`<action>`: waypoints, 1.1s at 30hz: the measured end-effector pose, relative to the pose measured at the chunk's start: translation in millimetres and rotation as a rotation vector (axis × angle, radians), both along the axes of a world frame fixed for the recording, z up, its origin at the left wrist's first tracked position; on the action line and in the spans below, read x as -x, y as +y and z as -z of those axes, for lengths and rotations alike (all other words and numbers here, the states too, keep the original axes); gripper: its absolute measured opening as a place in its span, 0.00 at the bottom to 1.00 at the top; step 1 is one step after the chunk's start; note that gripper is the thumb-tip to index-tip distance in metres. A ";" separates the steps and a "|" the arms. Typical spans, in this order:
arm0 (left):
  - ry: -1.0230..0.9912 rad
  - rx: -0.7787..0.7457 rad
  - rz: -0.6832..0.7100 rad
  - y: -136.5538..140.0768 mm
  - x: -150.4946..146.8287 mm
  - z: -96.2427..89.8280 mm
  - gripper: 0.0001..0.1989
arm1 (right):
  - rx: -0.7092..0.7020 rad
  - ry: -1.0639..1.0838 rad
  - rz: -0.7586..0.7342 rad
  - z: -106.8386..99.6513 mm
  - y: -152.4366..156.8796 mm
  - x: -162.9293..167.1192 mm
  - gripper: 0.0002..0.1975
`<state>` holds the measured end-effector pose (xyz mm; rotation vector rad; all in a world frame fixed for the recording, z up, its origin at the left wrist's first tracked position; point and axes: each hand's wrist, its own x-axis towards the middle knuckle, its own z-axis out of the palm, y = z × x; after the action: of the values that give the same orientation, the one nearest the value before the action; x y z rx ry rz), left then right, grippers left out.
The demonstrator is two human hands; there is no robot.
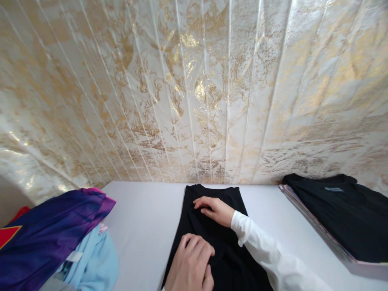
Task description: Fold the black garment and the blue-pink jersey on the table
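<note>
A black garment point(224, 252) lies lengthwise on the white table, its far edge almost at the wall side. My right hand point(215, 210), in a white sleeve, is over its upper part, fingers stretched to the left and thumb a little apart; nothing is held in it. Nearer to me, my left hand point(190, 262) rests over the left part of the same cloth. Its fingers are loosely bent and the thumb stands off them; I see no cloth gathered between them. The garment's near end runs out of the frame.
To the left is a loose heap with a purple and blue garment point(69, 226) over a light blue one point(98, 258). A stack of folded clothes, topped by a black T-shirt point(342, 218), stands at the right. Behind the white table point(139, 226) hangs a white and gold curtain point(194, 93).
</note>
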<state>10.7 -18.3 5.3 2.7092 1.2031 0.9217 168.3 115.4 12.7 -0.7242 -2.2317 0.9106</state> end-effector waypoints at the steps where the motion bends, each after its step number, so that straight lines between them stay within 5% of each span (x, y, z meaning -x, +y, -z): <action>1: -0.004 0.032 -0.004 1.8 -1.3 -5.2 0.11 | -0.017 -0.009 0.018 -5.1 -1.5 -8.1 0.12; 6: 0.001 0.213 -0.031 27.5 -11.9 -22.8 0.16 | -0.130 -0.187 0.330 -6.4 -8.7 -53.6 0.18; 11: 0.259 0.352 -0.005 51.1 -17.1 -7.5 0.27 | -0.166 -0.479 0.458 23.9 -19.5 -67.0 0.25; 16: 0.320 0.379 -0.077 45.2 -15.5 1.2 0.35 | -0.216 -0.692 0.537 33.3 -21.9 -58.7 0.31; 20: 0.316 0.411 -0.086 42.8 -14.7 -2.0 0.35 | -0.196 -0.636 0.537 35.4 -18.7 -61.5 0.30; 25: 0.306 0.465 -0.079 51.2 -15.0 -10.5 0.34 | -0.198 -0.282 0.634 34.0 5.8 -96.7 0.23; 33: 0.269 0.368 0.136 91.1 -45.9 -16.1 0.33 | -0.160 -0.201 0.583 26.9 57.3 -129.2 0.26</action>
<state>56.6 72.9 21.4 2.6217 1.0784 0.2898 297.5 172.7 -14.2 -1.3394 -2.0424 0.3803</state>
